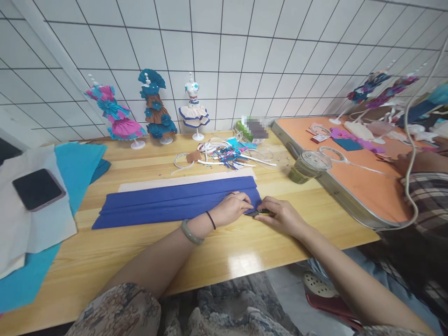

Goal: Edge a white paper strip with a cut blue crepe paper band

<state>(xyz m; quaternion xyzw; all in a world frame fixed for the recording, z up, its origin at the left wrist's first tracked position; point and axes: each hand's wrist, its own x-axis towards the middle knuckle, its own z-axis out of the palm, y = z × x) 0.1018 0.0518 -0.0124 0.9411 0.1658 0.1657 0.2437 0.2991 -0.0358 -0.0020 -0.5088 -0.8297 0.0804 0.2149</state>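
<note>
A long strip of dark blue crepe paper lies folded on the wooden table, with a pale beige strip along its far side. My left hand presses down on the blue paper's right end, fingers curled and pinching its edge. My right hand sits just to the right, closed round a small dark tool whose tip meets the paper's end; it looks like scissors, but I cannot be sure.
Three miniature dress forms stand at the wall. Paper scraps, a lidded cup, a phone on white and teal sheets, and an orange board lie around. Another person's arm reaches over the board at right.
</note>
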